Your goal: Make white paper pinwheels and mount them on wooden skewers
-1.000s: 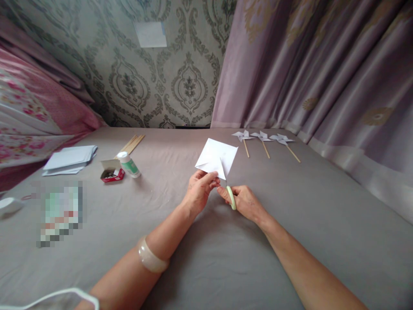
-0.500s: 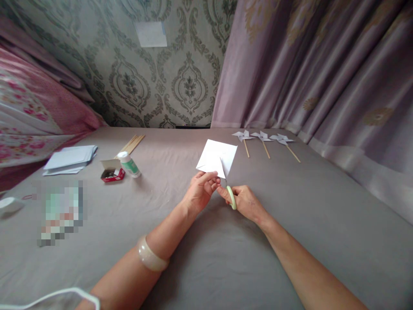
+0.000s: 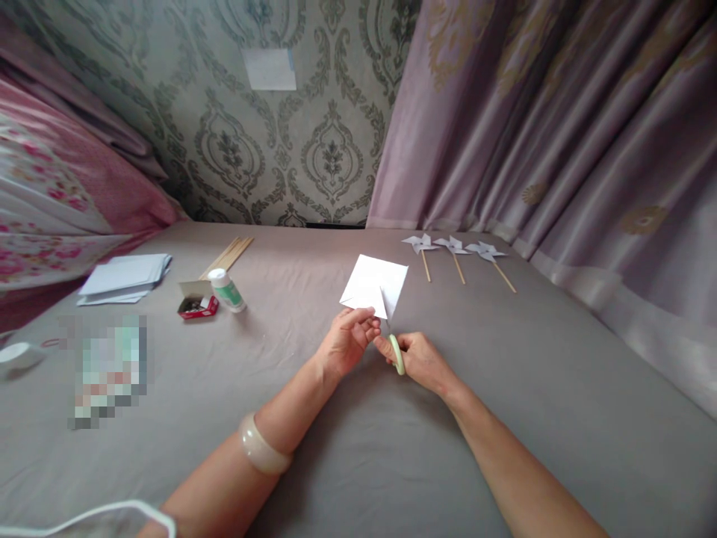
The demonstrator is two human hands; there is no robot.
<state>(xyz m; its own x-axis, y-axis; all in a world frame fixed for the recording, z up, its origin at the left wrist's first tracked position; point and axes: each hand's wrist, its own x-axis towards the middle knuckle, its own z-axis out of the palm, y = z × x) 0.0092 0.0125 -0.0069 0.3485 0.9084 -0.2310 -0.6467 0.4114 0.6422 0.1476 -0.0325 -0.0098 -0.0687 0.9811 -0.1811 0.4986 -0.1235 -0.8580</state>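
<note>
A square of white paper [image 3: 376,280] is pinched at its near corner by my left hand [image 3: 348,340], thumb on top. Slits run inward from its corners, and one flap by the thumb stands slightly apart. My right hand [image 3: 421,360] is closed round scissors [image 3: 397,354] with pale green handles. The scissor blades point away from me and meet the near right edge of the paper; most of their length is hidden by the paper and my fingers.
Three paper pinwheels [image 3: 451,246] on sticks lie at the back right. To the left are a paper stack [image 3: 124,278], wooden sticks [image 3: 228,256], a small red box [image 3: 197,305] of metal bits and a white-green bottle [image 3: 228,291]. A white cable [image 3: 106,508] crosses the lower left.
The view has tilted up slightly. Both hands, with the paper and scissors, sit a little lower in the picture; the scissors remain at the same edge of the paper.
</note>
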